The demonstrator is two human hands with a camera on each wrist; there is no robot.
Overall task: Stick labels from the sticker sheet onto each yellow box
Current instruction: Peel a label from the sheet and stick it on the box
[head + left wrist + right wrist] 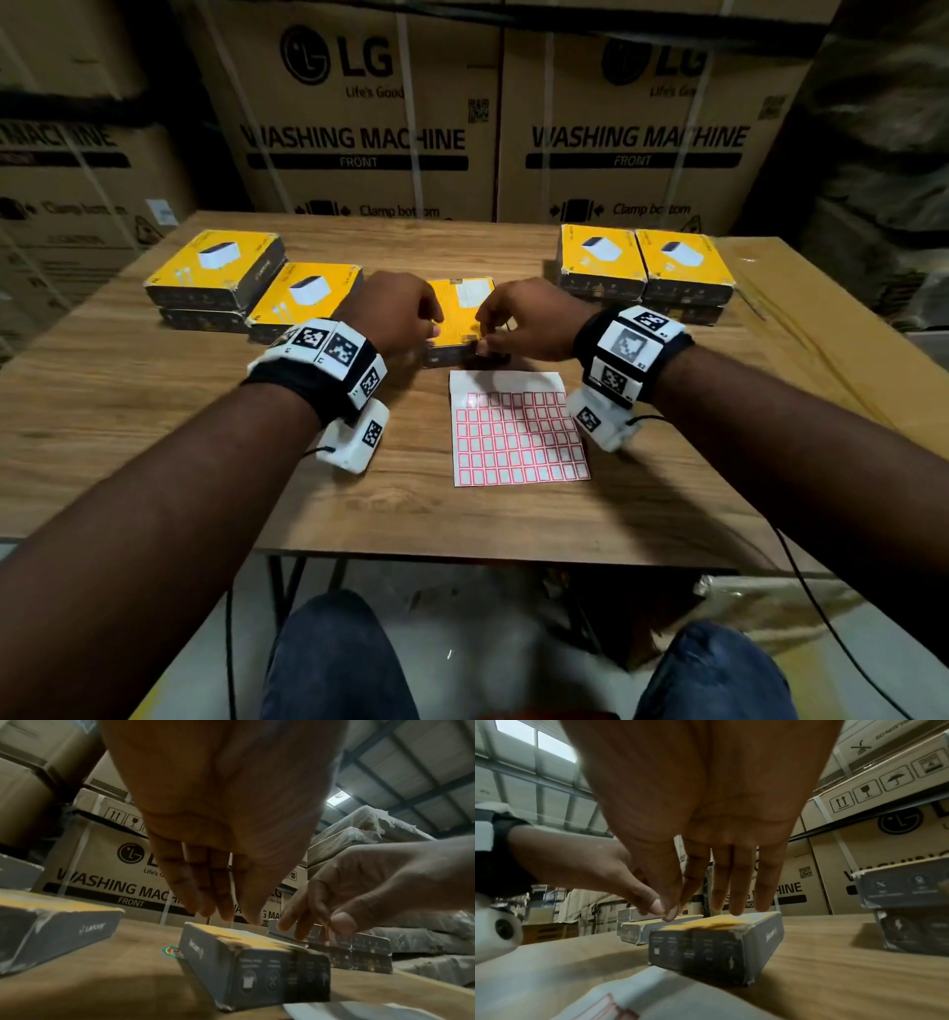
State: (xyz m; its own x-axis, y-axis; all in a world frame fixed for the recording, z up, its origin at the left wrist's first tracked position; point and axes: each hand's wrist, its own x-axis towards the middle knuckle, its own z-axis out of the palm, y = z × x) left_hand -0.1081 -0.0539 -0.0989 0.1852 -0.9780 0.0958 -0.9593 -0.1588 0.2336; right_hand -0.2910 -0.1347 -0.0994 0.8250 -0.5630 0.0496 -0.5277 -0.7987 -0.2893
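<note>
One yellow box (458,316) lies flat at the table's middle, its grey end (706,949) facing me. My left hand (405,313) hovers over its left side, fingers (223,902) held straight and close together just above the top. My right hand (518,324) is over the right front corner, its straight fingertips (736,908) touching the yellow top. Both thumbs meet near the box's front edge; I see no label between them. The sticker sheet (513,437), white with red-framed labels, lies just in front of the box.
Two stacked yellow boxes (215,272) and another one (303,298) sit at the left. Two stacks of yellow boxes (642,267) stand at the right. Large washing-machine cartons (369,128) wall off the table's far edge. A flat cardboard sheet (821,334) covers the table's right end.
</note>
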